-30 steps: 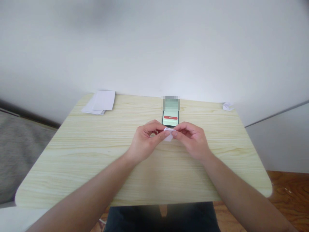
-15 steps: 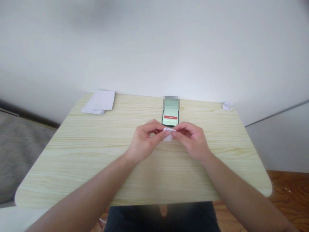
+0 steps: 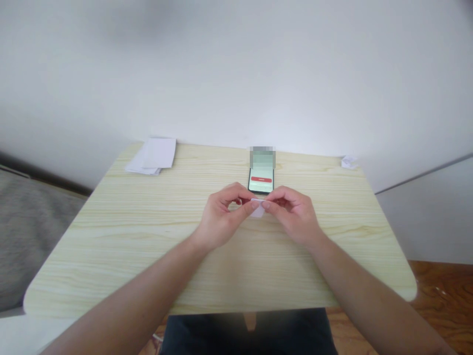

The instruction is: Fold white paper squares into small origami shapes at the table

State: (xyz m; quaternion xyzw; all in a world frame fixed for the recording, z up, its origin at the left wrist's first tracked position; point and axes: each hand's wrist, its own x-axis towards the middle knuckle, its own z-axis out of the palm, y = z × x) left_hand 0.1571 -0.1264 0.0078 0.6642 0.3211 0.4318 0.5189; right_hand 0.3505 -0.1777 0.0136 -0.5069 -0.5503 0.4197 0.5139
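A small folded piece of white paper (image 3: 258, 209) is pinched between both my hands just above the middle of the light wooden table (image 3: 148, 236). My left hand (image 3: 221, 214) grips its left side with thumb and fingers closed. My right hand (image 3: 291, 214) pinches its right side the same way. A phone (image 3: 261, 178) with a lit screen lies flat on the table just beyond my fingertips.
A stack of white paper sheets (image 3: 153, 155) lies at the table's far left corner. A small folded white paper shape (image 3: 349, 161) sits at the far right corner. A white wall stands right behind the table; wooden floor shows at lower right.
My fingers have pressed the small paper slightly flatter; both hands stay in the same spot.
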